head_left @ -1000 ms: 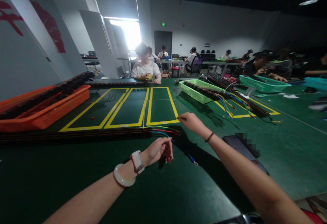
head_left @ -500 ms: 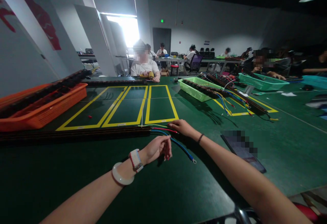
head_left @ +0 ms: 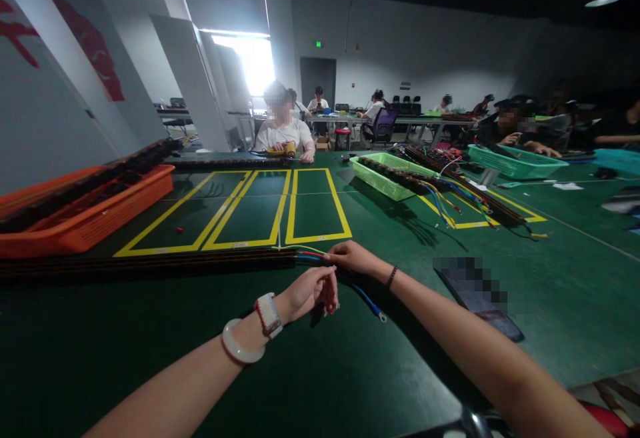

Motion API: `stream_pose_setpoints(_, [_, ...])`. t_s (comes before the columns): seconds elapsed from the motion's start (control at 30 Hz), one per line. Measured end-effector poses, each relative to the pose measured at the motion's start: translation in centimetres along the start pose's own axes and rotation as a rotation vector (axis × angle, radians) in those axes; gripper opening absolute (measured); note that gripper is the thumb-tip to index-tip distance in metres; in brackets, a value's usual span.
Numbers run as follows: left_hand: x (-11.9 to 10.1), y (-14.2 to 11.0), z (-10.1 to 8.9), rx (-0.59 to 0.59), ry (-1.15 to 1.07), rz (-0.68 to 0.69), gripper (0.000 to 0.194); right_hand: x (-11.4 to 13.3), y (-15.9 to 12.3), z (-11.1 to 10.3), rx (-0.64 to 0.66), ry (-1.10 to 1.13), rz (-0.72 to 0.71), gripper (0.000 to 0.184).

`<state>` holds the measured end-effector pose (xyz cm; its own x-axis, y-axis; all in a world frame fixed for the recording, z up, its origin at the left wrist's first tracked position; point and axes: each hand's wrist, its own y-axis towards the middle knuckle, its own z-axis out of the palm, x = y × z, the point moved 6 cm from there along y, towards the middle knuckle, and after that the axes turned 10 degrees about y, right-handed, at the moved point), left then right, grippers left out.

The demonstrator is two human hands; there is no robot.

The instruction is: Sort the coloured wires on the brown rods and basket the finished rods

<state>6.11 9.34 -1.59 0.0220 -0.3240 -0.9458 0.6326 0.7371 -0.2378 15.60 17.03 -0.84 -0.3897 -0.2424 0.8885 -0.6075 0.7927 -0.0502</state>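
Note:
A long black harness bundle (head_left: 150,266) lies along the near side of the table, with coloured wires coming from its right end. My right hand (head_left: 356,257) is closed at these wires, its fingertips over the red wire (head_left: 313,254) and beside the yellow-green wire (head_left: 305,248). Just below, my left hand (head_left: 313,290) has its thumb and forefinger together at the blue cable (head_left: 369,301), the other fingers curled down. That cable passes beneath my hands and ends in a metal ring terminal (head_left: 383,317). My fingers hide the exact grip points.
An orange basket (head_left: 100,225) with black harnesses stands at left. Yellow tape frames (head_left: 320,238) mark the green table (head_left: 200,331). A light green basket (head_left: 383,185) and harnesses are at back right, a dark phone-like slab (head_left: 477,298) at right. A co-worker (head_left: 285,135) sits opposite.
My right hand has shifted slightly down and left, from the yellow-green wire's end onto the red wire, hiding its tip. My left hand has barely moved.

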Motion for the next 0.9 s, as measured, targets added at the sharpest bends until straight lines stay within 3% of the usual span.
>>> stream_pose_setpoints(0.27, [0.0, 0.2, 0.0, -0.02, -0.106, -0.004, 0.034, 1.1, -0.2, 0.2, -0.028, -0.173, -0.02, 0.025])
stream_pose_setpoints(0.47, [0.1, 0.4, -0.3, -0.087, -0.335, -0.029, 0.026, 5.2, -1.1, 1.0, -0.177, -0.795, -0.199, 0.019])
stream_pose_setpoints(0.57, [0.3, 0.6, -1.0, -0.185, -0.459, 0.002, 0.021, 6.4, -1.5, 2.2, -0.174, -1.022, -0.202, 0.018])
stream_pose_setpoints(0.73, [0.7, 0.8, -1.8, -0.305, -0.527, 0.012, 0.021, 6.9, -2.2, 4.0, -0.132, -1.143, -0.178, 0.015])
stream_pose_setpoints(0.9, [0.7, 0.7, -1.7, -0.317, -0.577, -0.027, 0.021, 7.1, -2.9, 5.8, -0.207, -1.244, -0.182, 0.018])
